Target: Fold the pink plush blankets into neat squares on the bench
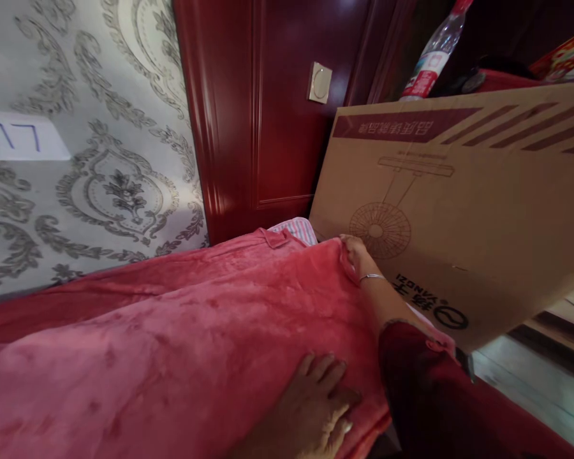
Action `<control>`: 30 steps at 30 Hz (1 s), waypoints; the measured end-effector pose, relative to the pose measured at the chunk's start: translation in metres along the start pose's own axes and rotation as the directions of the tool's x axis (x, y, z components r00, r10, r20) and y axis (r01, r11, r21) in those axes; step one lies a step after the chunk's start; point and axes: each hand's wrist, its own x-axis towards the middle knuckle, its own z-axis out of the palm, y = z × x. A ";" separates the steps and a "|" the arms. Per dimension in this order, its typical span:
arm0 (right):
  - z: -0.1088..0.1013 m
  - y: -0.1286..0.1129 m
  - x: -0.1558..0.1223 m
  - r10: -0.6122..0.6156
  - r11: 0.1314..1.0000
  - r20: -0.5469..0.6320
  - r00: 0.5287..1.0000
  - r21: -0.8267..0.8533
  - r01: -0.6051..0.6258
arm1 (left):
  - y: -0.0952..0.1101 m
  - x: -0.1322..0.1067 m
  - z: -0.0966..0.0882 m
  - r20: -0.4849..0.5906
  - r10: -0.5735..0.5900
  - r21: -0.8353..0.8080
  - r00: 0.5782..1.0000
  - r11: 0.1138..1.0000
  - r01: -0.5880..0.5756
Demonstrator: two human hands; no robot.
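A pinkish-red plush blanket (210,319) lies spread over the bed and fills the lower middle. At its far right corner, my right hand (354,252), with a thin silver bangle at the wrist and a dark red sleeve, is closed on the blanket's edge. Nearer to me, my left hand (316,405) rests palm down on the blanket, its fingers stretched out and slightly apart. A striped cloth (299,229) peeks out beyond the blanket's far edge.
To the right, a large cardboard box (483,210) printed with a fan leans close behind my right arm. A plastic bottle (433,60) stands behind its top edge. A dark red wood panel (287,115) with a switch (319,83) and a patterned wall (119,159) border the bed.
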 end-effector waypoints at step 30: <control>0.005 0.036 -0.021 0.094 0.951 0.229 0.969 -0.309 -0.019 | 0.010 0.003 -0.026 0.119 -0.087 0.050 0.989 0.995 0.082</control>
